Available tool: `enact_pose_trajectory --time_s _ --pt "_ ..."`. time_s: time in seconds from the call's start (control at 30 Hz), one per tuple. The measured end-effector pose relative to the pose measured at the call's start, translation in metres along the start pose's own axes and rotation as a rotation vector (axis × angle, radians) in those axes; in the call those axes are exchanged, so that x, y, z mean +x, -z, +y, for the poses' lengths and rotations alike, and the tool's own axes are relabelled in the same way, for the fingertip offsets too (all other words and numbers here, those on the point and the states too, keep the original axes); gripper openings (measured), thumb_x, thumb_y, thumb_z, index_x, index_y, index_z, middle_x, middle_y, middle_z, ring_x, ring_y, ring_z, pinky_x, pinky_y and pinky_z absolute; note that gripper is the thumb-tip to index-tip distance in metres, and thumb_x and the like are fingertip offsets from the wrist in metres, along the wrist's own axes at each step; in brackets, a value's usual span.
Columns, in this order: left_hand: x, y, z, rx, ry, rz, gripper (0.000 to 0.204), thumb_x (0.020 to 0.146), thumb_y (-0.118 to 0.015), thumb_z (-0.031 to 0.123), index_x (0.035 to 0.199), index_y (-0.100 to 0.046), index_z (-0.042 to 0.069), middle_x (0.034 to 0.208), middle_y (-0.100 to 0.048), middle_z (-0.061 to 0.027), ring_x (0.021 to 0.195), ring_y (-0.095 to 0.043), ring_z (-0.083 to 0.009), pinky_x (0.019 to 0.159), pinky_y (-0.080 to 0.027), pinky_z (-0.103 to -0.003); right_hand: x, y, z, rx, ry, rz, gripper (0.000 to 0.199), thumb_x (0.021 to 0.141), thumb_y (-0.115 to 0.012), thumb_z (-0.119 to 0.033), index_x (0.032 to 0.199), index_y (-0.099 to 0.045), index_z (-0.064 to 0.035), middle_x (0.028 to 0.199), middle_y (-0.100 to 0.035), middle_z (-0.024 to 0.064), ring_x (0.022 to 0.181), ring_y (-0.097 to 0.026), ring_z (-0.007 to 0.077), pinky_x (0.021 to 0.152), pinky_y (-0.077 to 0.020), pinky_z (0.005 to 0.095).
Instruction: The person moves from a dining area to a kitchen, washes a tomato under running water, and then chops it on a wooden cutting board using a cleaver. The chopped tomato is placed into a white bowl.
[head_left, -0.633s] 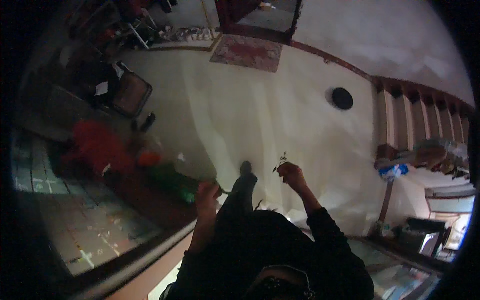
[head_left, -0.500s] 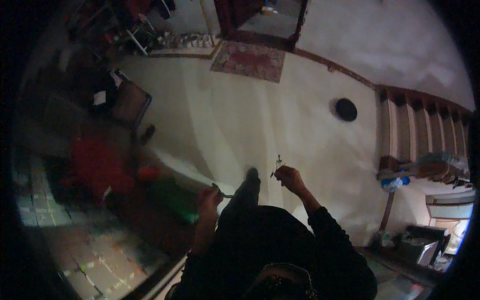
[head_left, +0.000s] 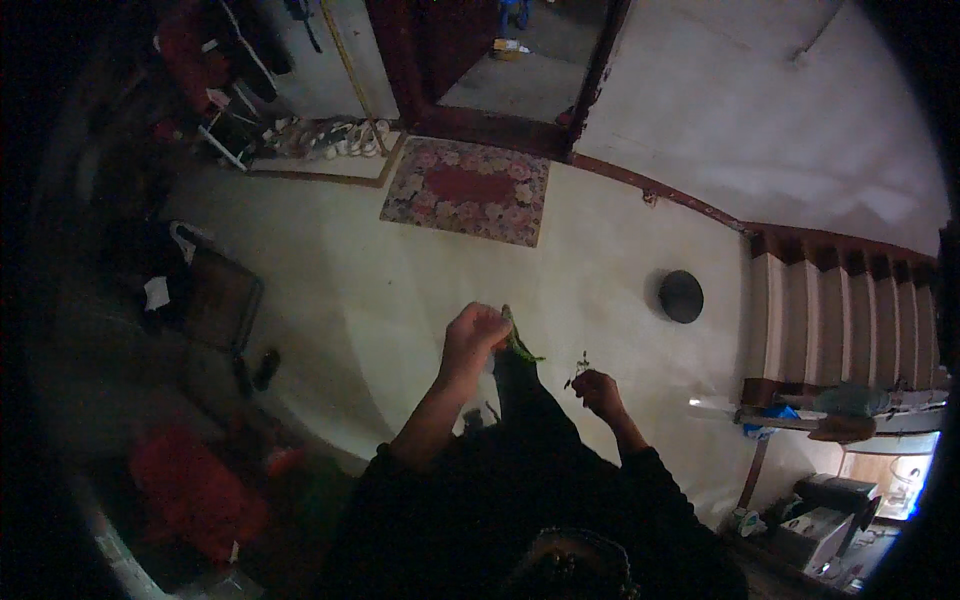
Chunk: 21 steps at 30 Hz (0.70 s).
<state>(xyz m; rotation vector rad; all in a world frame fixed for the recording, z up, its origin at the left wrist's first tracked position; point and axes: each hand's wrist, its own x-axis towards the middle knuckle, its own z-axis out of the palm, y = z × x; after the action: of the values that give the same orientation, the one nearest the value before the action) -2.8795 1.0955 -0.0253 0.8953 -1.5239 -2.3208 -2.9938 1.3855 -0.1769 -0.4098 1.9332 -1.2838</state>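
Note:
My left hand [head_left: 474, 335] is raised in front of my body, its fingers closed on a slim, curved green strip [head_left: 519, 345] that looks like a pod or stem; its exact kind is too small to make out. To the right and a little lower, my right hand [head_left: 600, 393] pinches a small bunch of thin sprigs [head_left: 579, 369] with tiny leaves or buds. The two hands are apart. Under the left hand stretches my dark-clothed leg [head_left: 530, 395].
A flowered mat [head_left: 465, 190] lies before the doorway, with shoes [head_left: 340, 138] on a low ledge beside it. A round black object [head_left: 681, 297] rests on the pale floor near the stairs [head_left: 840, 320]. At left are a dark chair [head_left: 215, 295] and a red heap [head_left: 200, 495].
My left hand has come up and to the right with the green strip. The right hand sits slightly lower and further right, still pinching the sprigs. The view has tilted toward the doorway.

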Motion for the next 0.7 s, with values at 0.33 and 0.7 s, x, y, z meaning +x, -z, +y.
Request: enact_pose_trajectory --time_s 0.33,0.7 --pt "0.199 0.064 0.106 0.059 -0.011 0.373 0.018 0.088 -0.070 0.016 0.098 -0.061 0.005 0.089 -0.063 -0.0058 0.079 -0.061 -0.0167 0.072 -0.051 -0.032 0.297 0.002 -0.178 -0.543 0.628 -0.023 0.017 0.091 -0.061 -0.019 0.085 -0.064 -0.0031 0.077 -0.061 0.0136 0.075 -0.063 0.0331 0.065 -0.0502 0.0414" --pt "0.496 0.158 0.181 -0.069 -0.012 0.421 0.016 0.089 -0.068 0.013 0.101 -0.061 0.005 0.091 -0.062 -0.0060 0.076 -0.061 -0.0186 0.068 -0.050 -0.033 0.546 0.042 -0.318 -0.611 0.219 -0.042 0.018 0.090 -0.064 -0.023 0.092 -0.067 -0.0059 0.092 -0.068 0.0162 0.084 -0.065 0.0380 0.070 -0.0517 0.0452"
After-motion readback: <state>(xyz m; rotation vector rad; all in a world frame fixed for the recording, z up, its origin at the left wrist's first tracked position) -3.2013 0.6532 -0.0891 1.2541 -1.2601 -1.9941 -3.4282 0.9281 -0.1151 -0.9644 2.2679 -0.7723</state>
